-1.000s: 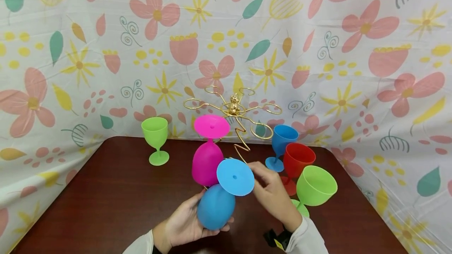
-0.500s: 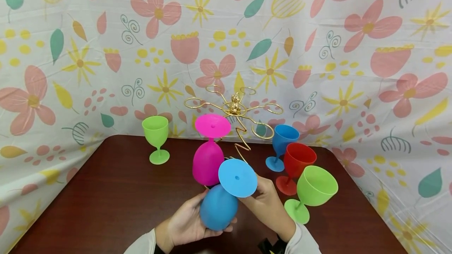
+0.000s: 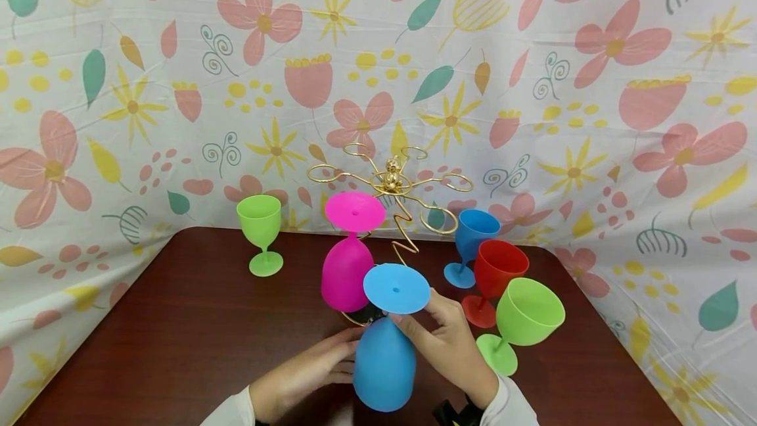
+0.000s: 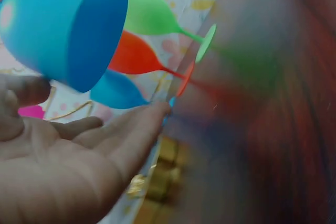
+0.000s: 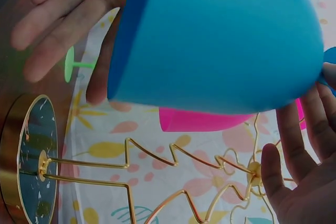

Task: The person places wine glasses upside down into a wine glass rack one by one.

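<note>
Blue goblet [image 3: 384, 363] now swung upright-inverted, pinched at the stem by right hand [image 3: 452, 340]; left hand [image 3: 307, 370] released, fingers spread at 9 o'clock, probably just clear.

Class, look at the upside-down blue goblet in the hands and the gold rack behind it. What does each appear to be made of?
Blue goblet: probably plastic or silicone, matte; evenly coloured, opaque, no glassy shine.
Gold rack: likely metal wire with a shiny gold finish; thin bent loops that glint.
</note>
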The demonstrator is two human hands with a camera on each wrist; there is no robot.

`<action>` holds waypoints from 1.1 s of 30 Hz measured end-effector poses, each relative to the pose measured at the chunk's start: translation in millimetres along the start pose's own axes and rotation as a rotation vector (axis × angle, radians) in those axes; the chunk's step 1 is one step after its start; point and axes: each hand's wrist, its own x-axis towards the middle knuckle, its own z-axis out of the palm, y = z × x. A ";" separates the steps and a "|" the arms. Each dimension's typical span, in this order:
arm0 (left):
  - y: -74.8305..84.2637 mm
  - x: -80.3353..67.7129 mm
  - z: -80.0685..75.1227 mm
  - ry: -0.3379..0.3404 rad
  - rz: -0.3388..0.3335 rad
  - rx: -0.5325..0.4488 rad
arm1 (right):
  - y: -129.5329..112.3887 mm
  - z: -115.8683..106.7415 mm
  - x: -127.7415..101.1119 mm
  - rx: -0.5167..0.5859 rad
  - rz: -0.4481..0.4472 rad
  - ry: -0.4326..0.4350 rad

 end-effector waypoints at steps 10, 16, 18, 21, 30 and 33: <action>25.0 -20.0 13.5 0.107 0.283 0.516 | 2.3 -4.0 -2.4 -0.027 0.030 0.001; 36.5 -12.6 31.1 0.250 0.580 0.568 | 3.5 0.1 -0.8 0.063 0.023 -0.060; 40.8 -9.1 36.6 0.307 0.646 0.565 | 3.4 2.3 -0.5 0.073 0.014 -0.063; 44.2 -4.3 41.7 0.359 0.730 0.525 | 2.1 3.9 0.6 0.068 -0.001 -0.051; 42.7 5.9 42.5 0.407 0.787 0.473 | 1.5 -0.3 1.7 0.010 -0.036 -0.008; 42.8 7.3 42.7 0.403 0.767 0.463 | 2.6 -1.2 0.6 0.015 -0.028 -0.016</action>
